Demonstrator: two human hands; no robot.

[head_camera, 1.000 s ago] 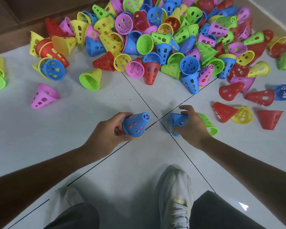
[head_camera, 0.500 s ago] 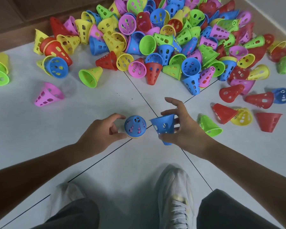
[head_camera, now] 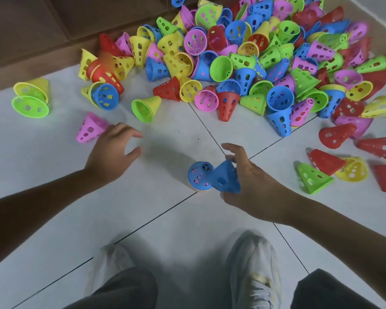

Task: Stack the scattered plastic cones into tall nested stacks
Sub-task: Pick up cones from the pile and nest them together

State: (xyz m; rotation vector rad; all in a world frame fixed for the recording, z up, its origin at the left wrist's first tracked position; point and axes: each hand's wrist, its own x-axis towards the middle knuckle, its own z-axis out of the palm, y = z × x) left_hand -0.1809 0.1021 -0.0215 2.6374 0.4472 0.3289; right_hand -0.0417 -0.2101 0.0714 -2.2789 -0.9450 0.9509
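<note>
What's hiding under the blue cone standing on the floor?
Through the holes of the standing blue cone pink shows, and an orange-yellow rim peeks out at its base: other cones nested beneath. How many cannot be seen; the blue one covers them.

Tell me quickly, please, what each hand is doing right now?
Left hand: open, empty, fingers spread beside the pink cone.
Right hand: closed on a blue cone, tilted against the blue-topped stack.
</note>
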